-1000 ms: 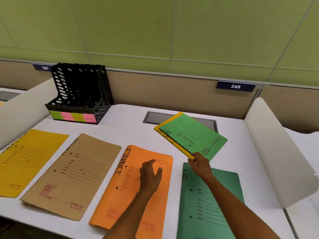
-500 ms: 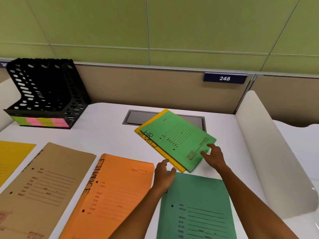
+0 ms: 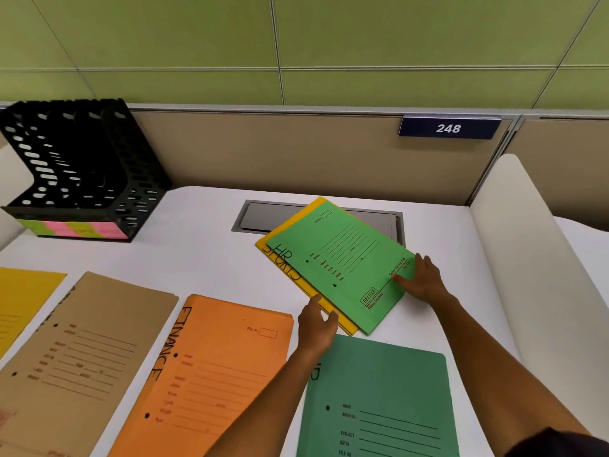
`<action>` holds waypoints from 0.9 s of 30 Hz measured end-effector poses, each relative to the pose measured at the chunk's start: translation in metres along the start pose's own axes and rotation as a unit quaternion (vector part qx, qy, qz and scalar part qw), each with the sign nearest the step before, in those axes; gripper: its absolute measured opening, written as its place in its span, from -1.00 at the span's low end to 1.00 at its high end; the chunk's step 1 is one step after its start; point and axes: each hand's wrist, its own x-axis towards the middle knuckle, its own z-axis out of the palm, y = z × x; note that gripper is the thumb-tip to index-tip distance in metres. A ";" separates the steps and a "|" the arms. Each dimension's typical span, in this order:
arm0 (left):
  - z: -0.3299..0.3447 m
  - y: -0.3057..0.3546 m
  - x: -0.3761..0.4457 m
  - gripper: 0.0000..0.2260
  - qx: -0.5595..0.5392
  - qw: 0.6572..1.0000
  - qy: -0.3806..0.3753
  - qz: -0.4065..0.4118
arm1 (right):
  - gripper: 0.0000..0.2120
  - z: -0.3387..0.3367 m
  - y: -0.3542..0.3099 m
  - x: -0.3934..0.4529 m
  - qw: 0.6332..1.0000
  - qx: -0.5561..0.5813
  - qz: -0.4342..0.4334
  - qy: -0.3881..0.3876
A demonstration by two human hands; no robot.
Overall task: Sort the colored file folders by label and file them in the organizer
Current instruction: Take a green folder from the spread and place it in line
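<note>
Right now both hands work a two-folder stack near the desk's centre. At about 6 o'clock of the stack, the left hand [image 3: 317, 324] pinches the yellow folder [image 3: 289, 271] at its near edge. At 3 o'clock, the right hand [image 3: 423, 280] lies flat, fingers spread, on the light green folder [image 3: 342, 258]. Empty, the black organizer [image 3: 82, 169] stands at 10 o'clock.

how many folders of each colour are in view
green folders: 2
yellow folders: 2
orange folder: 1
brown folder: 1
total: 6
</note>
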 end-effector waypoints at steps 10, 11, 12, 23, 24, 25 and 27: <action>0.004 0.008 0.012 -0.46 -0.053 0.998 0.025 -0.006 | -0.47 -0.003 0.002 0.003 0.998 -0.062 -0.014 0.025; 0.004 0.008 0.011 -0.42 -0.072 0.997 0.031 -0.009 | -0.51 -0.004 0.003 0.001 0.998 -0.055 -0.017 0.026; 0.004 0.008 0.010 -0.39 -0.090 0.995 0.040 -0.011 | -0.55 -0.004 0.004 -0.001 0.999 -0.037 -0.019 0.028; -0.003 0.028 -0.004 -0.36 -0.259 0.964 0.057 -0.008 | -0.77 0.003 0.003 -0.035 0.979 0.202 0.006 0.035; -0.004 0.030 -0.007 -0.37 -0.263 0.963 0.051 0.000 | -0.77 0.003 0.002 -0.038 0.975 0.218 0.005 0.036; -0.005 0.033 -0.009 -0.38 -0.260 0.964 0.047 0.009 | -0.77 0.004 0.001 -0.041 0.972 0.233 0.005 0.035; -0.008 0.038 -0.016 -0.40 -0.242 0.969 0.047 0.030 | -0.76 0.006 -0.001 -0.049 0.960 0.278 0.019 0.028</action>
